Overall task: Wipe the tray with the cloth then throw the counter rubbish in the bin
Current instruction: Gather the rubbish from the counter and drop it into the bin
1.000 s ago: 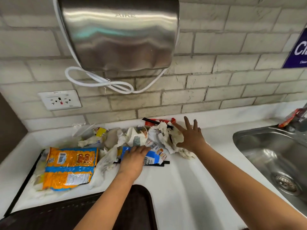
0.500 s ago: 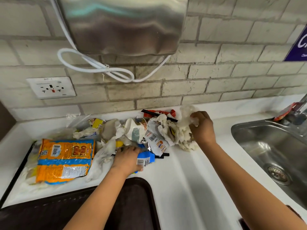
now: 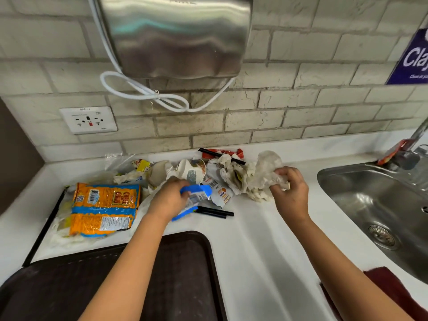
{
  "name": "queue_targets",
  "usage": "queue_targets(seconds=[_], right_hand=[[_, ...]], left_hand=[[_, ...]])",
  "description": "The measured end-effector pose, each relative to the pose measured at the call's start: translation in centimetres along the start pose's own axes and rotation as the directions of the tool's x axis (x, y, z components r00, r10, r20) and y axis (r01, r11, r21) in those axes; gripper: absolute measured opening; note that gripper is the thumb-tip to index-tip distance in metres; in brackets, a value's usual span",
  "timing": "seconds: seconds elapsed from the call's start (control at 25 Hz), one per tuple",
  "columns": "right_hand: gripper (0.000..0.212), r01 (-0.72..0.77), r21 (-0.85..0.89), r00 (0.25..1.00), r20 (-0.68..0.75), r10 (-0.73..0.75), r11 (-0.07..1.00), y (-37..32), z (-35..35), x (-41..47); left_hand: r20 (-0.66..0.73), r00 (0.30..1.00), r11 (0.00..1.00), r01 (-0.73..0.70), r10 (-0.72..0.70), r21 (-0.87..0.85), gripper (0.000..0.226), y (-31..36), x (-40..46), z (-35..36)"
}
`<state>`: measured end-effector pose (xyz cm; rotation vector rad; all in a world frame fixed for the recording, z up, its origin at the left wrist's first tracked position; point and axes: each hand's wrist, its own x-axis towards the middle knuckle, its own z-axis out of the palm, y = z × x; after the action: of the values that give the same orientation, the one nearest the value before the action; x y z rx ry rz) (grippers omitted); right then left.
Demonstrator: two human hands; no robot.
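Note:
Rubbish lies heaped along the back of the white counter. My left hand grips a blue and white wrapper and holds it just above the counter. My right hand grips a wad of crumpled white paper at the right end of the heap. An orange snack bag lies flat at the left. A crushed paper cup sits in the middle. The dark brown tray lies at the front left, under my left forearm. A dark red cloth lies at the front right, partly behind my right forearm.
A steel sink with a tap is at the right. A steel hand dryer hangs on the brick wall above the heap, its white cable looped below. Black straws lie by my left hand. A socket is at the left.
My left hand closed on the blue wrapper and lifted it off the counter. My right hand went from spread over the paper to gripping it and pulling it right.

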<state>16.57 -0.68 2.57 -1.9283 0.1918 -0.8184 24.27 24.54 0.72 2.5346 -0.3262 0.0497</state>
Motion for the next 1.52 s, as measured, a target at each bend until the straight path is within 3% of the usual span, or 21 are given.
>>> queue_targets(seconds=[0.08, 0.16, 0.36, 0.64, 0.8, 0.88, 1.0, 1.16, 1.24, 1.32, 1.52], right_hand=[[0.031, 0.003, 0.053, 1.0, -0.026, -0.002, 0.999, -0.8, -1.6, -1.2], [0.036, 0.011, 0.095, 0.999, -0.04, -0.007, 0.995, -1.5, -3.6, -2.5], [0.04, 0.005, 0.14, 0.999, -0.049, 0.002, 0.99, -2.5, -8.6, -5.8], [0.027, 0.038, 0.16, 0.983, -0.183, -0.009, 0.986, -1.1, -18.2, -14.0], [0.029, -0.042, 0.302, 0.97, -0.217, 0.111, 0.953, 1.3, -25.2, -21.9], [0.033, -0.026, 0.286, 0.976, -0.201, 0.087, 0.958, 2.8, -28.1, -26.4], [0.022, -0.049, 0.276, 0.986, -0.141, 0.091, 0.96, 4.7, -31.0, -32.2], [0.016, -0.214, 0.181, 0.97, -0.08, 0.231, 0.96, 9.9, -33.3, -39.2], [0.012, -0.365, 0.135, 0.925, -0.061, 0.376, 0.921, 13.0, -33.4, -42.3], [0.014, -0.571, 0.07, 0.819, -0.01, 0.573, 0.818, 16.0, -32.8, -45.2], [0.026, -0.835, -0.009, 0.55, -0.032, 0.835, 0.55, 24.7, -29.9, -52.8]], left_hand=[[-0.167, 0.984, 0.981, 0.034, -0.066, -0.19, 0.025, 2.0, -1.7, -1.4], [-0.242, 0.956, 0.917, 0.062, -0.168, -0.393, 0.022, 4.9, -3.8, -2.1], [-0.205, 0.965, 0.744, -0.015, -0.164, -0.668, 0.02, 12.0, -9.6, -0.3], [-0.137, 0.988, 0.722, -0.047, -0.066, -0.691, 0.047, 19.0, -20.7, 5.0], [-0.054, 0.998, 0.732, -0.028, -0.012, -0.681, 0.05, 21.5, -29.9, 9.7], [-0.042, 0.999, 0.766, -0.032, 0.007, -0.642, 0.046, 21.9, -34.6, 12.8], [0.064, 0.995, 0.771, 0.103, -0.081, -0.629, 0.045, 21.6, -39.8, 17.0], [0.349, 0.928, 0.849, 0.286, -0.131, -0.443, 0.039, 20.3, -45.8, 22.6], [0.508, 0.843, 0.884, 0.362, -0.176, -0.295, 0.033, 18.9, -47.4, 26.0], [0.606, 0.761, 0.896, 0.411, -0.234, -0.17, 0.032, 17.3, -48.6, 28.9], [0.709, 0.648, 0.887, 0.457, -0.278, -0.07, 0.035, 12.4, -49.4, 37.6]])
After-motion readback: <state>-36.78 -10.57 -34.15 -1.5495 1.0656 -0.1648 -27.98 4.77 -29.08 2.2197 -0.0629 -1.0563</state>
